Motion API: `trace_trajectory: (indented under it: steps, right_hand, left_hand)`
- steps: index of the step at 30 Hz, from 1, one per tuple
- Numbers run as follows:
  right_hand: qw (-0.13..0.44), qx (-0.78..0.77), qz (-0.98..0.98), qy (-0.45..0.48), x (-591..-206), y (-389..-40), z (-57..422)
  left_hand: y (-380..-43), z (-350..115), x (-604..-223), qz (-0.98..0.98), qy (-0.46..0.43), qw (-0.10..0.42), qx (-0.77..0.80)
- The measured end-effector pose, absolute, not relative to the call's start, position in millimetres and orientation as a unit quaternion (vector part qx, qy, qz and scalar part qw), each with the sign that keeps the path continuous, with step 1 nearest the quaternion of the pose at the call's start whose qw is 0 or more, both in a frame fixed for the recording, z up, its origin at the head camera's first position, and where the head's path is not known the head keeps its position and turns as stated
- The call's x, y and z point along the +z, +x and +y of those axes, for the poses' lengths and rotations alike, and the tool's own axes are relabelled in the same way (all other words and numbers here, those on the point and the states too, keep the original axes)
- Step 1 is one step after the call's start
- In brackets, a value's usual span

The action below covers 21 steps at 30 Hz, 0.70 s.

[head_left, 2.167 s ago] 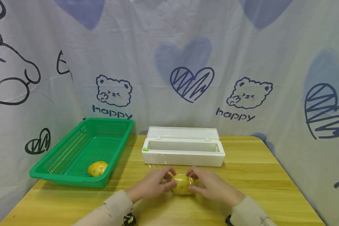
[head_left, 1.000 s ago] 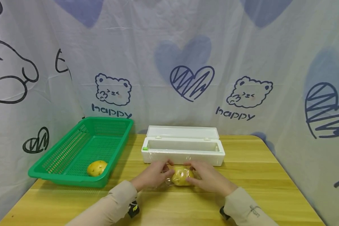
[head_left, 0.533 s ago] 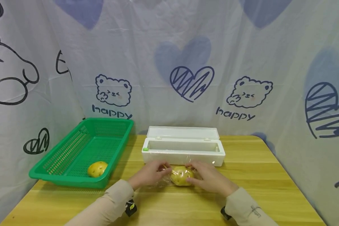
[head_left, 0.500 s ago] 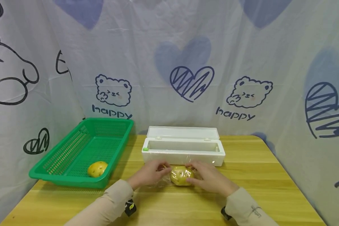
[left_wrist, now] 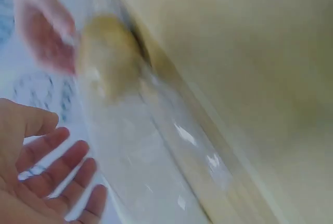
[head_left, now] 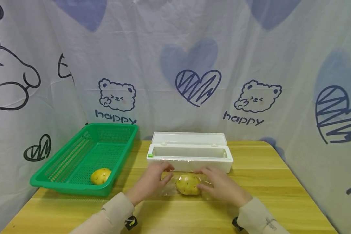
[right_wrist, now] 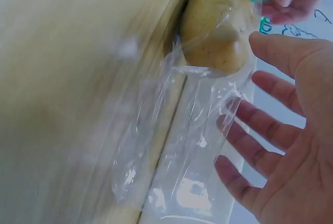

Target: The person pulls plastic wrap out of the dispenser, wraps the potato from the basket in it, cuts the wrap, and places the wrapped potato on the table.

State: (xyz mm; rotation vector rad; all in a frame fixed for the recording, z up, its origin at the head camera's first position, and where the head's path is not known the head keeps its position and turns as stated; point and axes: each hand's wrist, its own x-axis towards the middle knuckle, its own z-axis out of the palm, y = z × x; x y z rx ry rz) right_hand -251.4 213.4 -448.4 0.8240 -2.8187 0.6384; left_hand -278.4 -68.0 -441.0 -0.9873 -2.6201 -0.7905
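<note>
A yellow potato lies on the table in front of the white box, with clear plastic wrap over it and spreading out to both sides. My left hand is to the potato's left, its fingers apart and loosely bent over the wrap, with nothing gripped. On the other side my right hand has its thumb close by the potato's right end. The right wrist view shows the fingers of that hand spread along the wrap's edge. Blur softens the potato in the left wrist view.
Behind the hands stands a long white cling wrap box, its lid raised and a green slider at its left end. To the left is a green basket with another potato in it. A printed curtain hangs behind the wooden table.
The potato was drawn toward the box, and now sits slightly nearer me again. My left hand has moved away from it to the left, and the wrap lies spread wider on both sides.
</note>
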Motion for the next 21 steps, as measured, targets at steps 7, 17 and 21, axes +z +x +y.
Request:
trace_trajectory:
  steps: [7, 17, 21]
  right_hand:
    - [0.076, 0.192, -0.935, 0.29, -453.5, -248.2, 206.0]
    - [0.032, 0.229, -0.931, 0.282, -455.5, -252.5, 207.9]
    - [0.028, 0.246, -0.926, 0.284, -457.0, -256.5, 207.5]
  left_hand:
    - [-247.1, -50.0, -449.1, -0.866, -0.443, 0.195, -0.128]
    - [-257.9, -45.2, -460.0, -0.898, -0.392, 0.109, -0.168]
    - [-263.6, -44.9, -461.3, -0.899, -0.385, 0.094, -0.189]
